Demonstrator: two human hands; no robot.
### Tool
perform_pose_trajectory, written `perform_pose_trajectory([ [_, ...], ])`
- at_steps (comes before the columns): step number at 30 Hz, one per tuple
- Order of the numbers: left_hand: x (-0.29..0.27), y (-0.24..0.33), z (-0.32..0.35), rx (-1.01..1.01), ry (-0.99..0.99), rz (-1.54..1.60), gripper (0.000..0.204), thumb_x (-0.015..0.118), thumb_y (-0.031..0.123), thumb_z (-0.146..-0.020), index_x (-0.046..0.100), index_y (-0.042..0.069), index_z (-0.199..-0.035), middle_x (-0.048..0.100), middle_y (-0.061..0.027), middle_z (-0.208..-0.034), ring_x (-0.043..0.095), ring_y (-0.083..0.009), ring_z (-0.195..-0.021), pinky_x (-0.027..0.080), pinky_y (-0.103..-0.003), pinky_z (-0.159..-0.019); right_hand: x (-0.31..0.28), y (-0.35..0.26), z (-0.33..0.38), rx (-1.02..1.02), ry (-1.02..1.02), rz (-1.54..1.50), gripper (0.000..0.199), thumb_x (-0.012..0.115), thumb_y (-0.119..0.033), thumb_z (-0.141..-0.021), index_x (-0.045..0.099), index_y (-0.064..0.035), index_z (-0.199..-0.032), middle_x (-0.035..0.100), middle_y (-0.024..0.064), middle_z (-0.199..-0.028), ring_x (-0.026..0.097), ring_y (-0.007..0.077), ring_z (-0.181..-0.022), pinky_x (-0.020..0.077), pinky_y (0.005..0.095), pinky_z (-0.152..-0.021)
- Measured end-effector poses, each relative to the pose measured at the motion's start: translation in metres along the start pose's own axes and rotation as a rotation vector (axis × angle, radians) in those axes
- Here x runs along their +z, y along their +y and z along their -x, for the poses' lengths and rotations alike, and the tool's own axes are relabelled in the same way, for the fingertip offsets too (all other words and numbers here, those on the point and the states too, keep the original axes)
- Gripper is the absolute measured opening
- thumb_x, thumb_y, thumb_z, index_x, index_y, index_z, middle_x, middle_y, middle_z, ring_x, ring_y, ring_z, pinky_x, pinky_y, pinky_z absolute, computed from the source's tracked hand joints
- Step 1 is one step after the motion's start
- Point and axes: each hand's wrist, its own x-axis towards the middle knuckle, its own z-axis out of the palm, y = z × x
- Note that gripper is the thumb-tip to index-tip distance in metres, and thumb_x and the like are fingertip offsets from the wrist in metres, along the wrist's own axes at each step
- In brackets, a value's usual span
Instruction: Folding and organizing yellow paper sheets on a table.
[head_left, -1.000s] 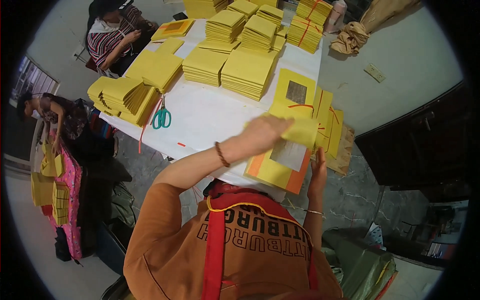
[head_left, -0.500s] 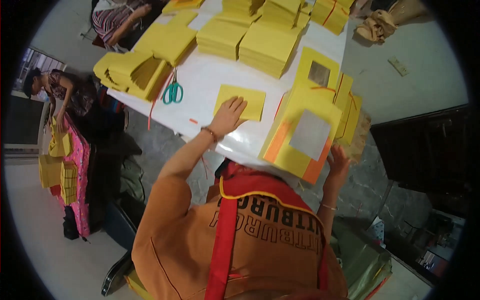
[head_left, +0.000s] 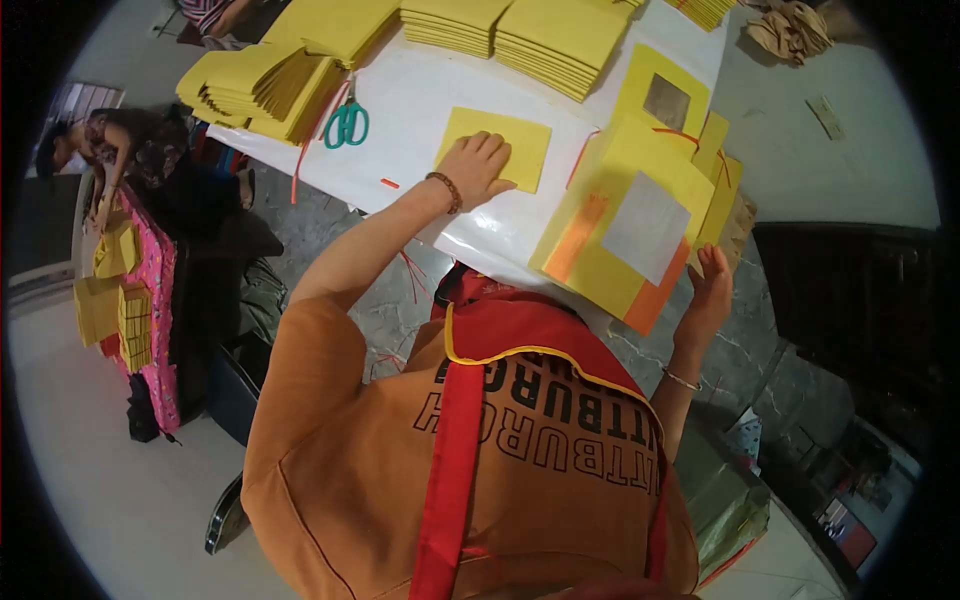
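Observation:
My left hand (head_left: pixel 482 168) lies flat, palm down, on a small yellow paper piece (head_left: pixel 522 150) on the white table. Its fingers are stretched out over the paper's near left part. At the right edge of a stack of yellow paper (head_left: pixel 640 150), my right hand (head_left: pixel 710 295) is raised with its fingers apart; whether its fingertips touch the edge, I cannot tell. The stack's top shows a silver-grey square (head_left: pixel 648 228) and orange patches, and its near corner juts past the table edge. Green-handled scissors (head_left: pixel 346 124) lie left of the small paper.
Thick yellow paper stacks (head_left: pixel 560 45) stand at the back, and folded yellow bundles (head_left: pixel 265 90) lie at the left. Red ties run by the bundles and the right stack. A co-worker (head_left: pixel 130 150) leans over a pink-covered table (head_left: pixel 160 330) at far left.
The view has shifted, so the table sits higher in it. My left hand still rests on the small paper. My right hand has stayed beside the stack, its fingers now straighter.

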Motion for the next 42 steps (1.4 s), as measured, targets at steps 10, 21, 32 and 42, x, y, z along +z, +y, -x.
perform_pose_trajectory([
  [10,-0.04,0.024,-0.021,-0.197,0.048,0.395,0.038,0.051,0.03,-0.088,0.051,0.007,-0.118,0.054,-0.0107,-0.118,0.056,-0.028,-0.097,0.045,-0.038,-0.08,0.0,-0.015,0.007,-0.146,-0.14,0.158,0.035,0.048,-0.013,-0.09,0.049,-0.0033,-0.124,0.048,0.008,-0.128,0.044,0.0173,-0.117,0.0338,0.0301,-0.097],
  [21,0.024,0.123,-0.003,-0.687,-0.069,1.892,0.07,0.02,0.053,-0.094,0.011,0.003,-0.142,0.02,-0.0118,-0.146,0.021,-0.0197,-0.133,0.021,-0.031,-0.107,0.03,0.05,0.024,0.338,-0.187,-0.676,0.059,0.027,-0.045,-0.096,0.016,-0.0086,-0.142,0.025,0.0086,-0.143,0.028,0.0198,-0.13,0.0265,0.034,-0.105],
  [32,0.019,0.13,0.008,-0.627,-0.021,1.838,0.069,0.021,0.053,-0.093,0.014,0.005,-0.142,0.022,-0.0116,-0.145,0.023,-0.0209,-0.133,0.023,-0.031,-0.107,0.029,0.04,0.031,0.503,-0.201,-0.601,0.056,0.029,-0.046,-0.095,0.032,-0.0074,-0.136,0.041,0.0047,-0.133,0.043,0.0167,-0.118,0.0365,0.0308,-0.098],
  [42,-0.099,0.124,-0.003,0.397,0.236,0.449,0.039,0.065,0.024,-0.076,0.055,0.008,-0.111,0.055,-0.0066,-0.108,0.051,-0.0216,-0.098,0.037,-0.035,-0.08,-0.006,-0.006,0.014,-0.421,-0.479,0.29,0.038,0.041,-0.03,-0.092,0.055,-0.0052,-0.117,0.053,0.0069,-0.124,0.035,0.0242,-0.127,0.0248,0.0382,-0.105],
])
